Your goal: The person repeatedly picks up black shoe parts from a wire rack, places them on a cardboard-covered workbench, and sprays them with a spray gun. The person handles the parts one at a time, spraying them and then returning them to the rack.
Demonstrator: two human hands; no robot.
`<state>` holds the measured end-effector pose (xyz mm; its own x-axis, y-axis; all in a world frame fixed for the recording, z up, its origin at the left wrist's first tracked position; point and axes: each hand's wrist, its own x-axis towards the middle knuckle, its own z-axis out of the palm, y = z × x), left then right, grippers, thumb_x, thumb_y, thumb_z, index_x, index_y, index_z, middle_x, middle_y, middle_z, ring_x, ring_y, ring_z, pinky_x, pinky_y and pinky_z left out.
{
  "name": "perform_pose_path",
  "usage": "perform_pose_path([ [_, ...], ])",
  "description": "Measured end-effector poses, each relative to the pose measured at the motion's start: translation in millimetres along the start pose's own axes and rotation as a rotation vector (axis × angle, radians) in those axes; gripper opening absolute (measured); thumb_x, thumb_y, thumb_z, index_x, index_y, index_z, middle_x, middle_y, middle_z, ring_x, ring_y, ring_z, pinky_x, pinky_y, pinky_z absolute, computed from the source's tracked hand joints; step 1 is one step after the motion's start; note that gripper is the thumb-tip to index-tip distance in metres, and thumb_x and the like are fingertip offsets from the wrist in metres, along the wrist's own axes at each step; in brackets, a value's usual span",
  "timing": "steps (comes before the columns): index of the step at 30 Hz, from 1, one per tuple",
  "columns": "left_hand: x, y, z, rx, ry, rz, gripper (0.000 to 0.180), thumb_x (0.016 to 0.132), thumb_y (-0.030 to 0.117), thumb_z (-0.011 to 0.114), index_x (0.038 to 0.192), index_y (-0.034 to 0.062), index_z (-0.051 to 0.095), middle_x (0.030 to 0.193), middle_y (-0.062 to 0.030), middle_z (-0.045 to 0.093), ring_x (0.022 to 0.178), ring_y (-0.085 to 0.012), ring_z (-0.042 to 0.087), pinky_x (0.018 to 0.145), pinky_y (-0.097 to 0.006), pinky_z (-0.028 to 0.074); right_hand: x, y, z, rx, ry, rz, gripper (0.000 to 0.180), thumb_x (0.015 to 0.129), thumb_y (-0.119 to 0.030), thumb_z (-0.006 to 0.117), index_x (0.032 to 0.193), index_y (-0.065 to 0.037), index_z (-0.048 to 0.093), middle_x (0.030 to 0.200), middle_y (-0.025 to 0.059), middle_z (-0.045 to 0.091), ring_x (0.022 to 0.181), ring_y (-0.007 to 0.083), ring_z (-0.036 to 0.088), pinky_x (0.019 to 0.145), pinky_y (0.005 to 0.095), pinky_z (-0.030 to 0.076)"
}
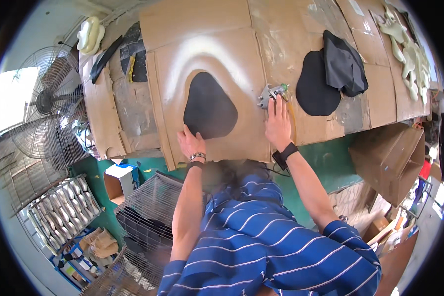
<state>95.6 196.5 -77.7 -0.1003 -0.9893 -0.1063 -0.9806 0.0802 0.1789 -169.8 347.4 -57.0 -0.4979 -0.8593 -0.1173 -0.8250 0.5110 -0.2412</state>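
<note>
A black pear-shaped flat piece [209,106] lies on a sheet of brown cardboard [207,54] covering the bench. My left hand [191,142] rests at its near lower edge, fingers touching the piece. My right hand [278,123] lies flat on the cardboard with its fingertips at a small metal spray gun [271,93] that has a yellow hose. I cannot see a grip on the gun. Further right lie another black flat piece [313,91] and a folded black cover [345,64] partly on top of it.
Cream foam shapes [409,54] lie at the bench's far right, another [90,35] at the far left. A standing fan [52,101] is at the left. Wire racks [148,212] and a tray of moulds [64,209] stand below, a cardboard box [389,160] at right.
</note>
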Motion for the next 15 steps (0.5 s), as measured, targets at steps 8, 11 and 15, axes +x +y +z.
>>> perform_pose_path([
  [8, -2.7, 4.1, -10.9, -0.103, 0.074, 0.043, 0.062, 0.077, 0.015, 0.077, 0.133, 0.0055, 0.054, 0.112, -0.0165, 0.054, 0.107, -0.0369, 0.056, 0.088, -0.047, 0.049, 3.8, -0.5, -2.9, -0.069, -0.037, -0.013, 0.087, 0.079, -0.013, 0.073, 0.150, 0.006, 0.026, 0.157, 0.0303, 0.022, 0.140, 0.0484, 0.032, 0.106, 0.0510, 0.042],
  [11, -9.5, 16.3, -10.8, -0.133, 0.157, 0.070, 0.061, 0.076, 0.015, 0.078, 0.132, 0.0056, 0.055, 0.113, -0.0170, 0.054, 0.107, -0.0368, 0.056, 0.087, -0.047, 0.049, 5.5, -1.7, -2.6, -0.057, -0.044, -0.011, 0.087, 0.078, -0.011, 0.072, 0.150, 0.007, 0.026, 0.156, 0.0315, 0.022, 0.141, 0.0485, 0.032, 0.105, 0.0505, 0.043],
  [15, -8.5, 10.0, -0.1, -0.061, 0.133, 0.031, 0.065, 0.074, 0.013, 0.079, 0.133, 0.0063, 0.052, 0.117, -0.0171, 0.054, 0.104, -0.0360, 0.059, 0.085, -0.046, 0.050, 7.7, -5.5, -6.6, -0.065, -0.041, -0.009, 0.085, 0.077, -0.009, 0.070, 0.149, 0.007, 0.027, 0.156, 0.0320, 0.023, 0.140, 0.0487, 0.032, 0.105, 0.0495, 0.044],
])
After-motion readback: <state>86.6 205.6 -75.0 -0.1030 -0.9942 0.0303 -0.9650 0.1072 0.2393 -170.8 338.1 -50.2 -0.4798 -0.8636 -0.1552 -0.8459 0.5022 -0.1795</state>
